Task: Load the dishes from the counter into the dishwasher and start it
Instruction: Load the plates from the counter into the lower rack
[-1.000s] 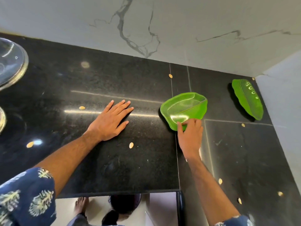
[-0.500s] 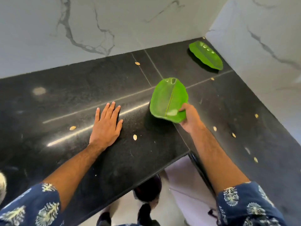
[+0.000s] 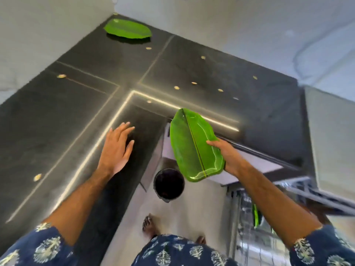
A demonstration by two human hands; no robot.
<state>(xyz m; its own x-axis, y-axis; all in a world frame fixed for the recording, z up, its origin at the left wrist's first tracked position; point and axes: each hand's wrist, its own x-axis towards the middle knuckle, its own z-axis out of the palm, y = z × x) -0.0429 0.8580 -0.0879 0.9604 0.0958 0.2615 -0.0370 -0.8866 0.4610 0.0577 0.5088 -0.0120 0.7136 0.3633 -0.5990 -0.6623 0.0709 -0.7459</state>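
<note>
We look down on a black L-shaped worktop (image 3: 80, 116) that wraps around a corner, with pale marbled walls (image 3: 240, 35) behind it and bright seams running between its slabs. Small pale flecks (image 3: 176, 87) lie scattered over its surface. At the right, below the worktop edge, the dishwasher (image 3: 255, 217) stands open, its wire rack blurred; something thin and green (image 3: 255, 215) stands in it, too blurred to name. On the floor (image 3: 172, 212) between the worktop and the dishwasher sits a dark round bin (image 3: 169, 183), and near it we see bare feet (image 3: 148, 224) and the blue patterned clothing (image 3: 180, 252) of the person.

There are 2 green leaf-shaped plates. 1 plate (image 3: 127, 31) lies flat on the worktop in the far left corner, close to the wall. The other plate (image 3: 196, 144) is off the worktop, held tilted in the air over the gap just in front of the worktop's inner edge, above the bin and left of the dishwasher.

The right hand (image 3: 228, 156) grips this plate at its right rim, thumb on the upper face and fingers hidden underneath. The left hand (image 3: 117, 148) holds nothing; its fingers are straight and spread wide over the worktop near the inner corner, and we cannot tell whether it touches the surface.
</note>
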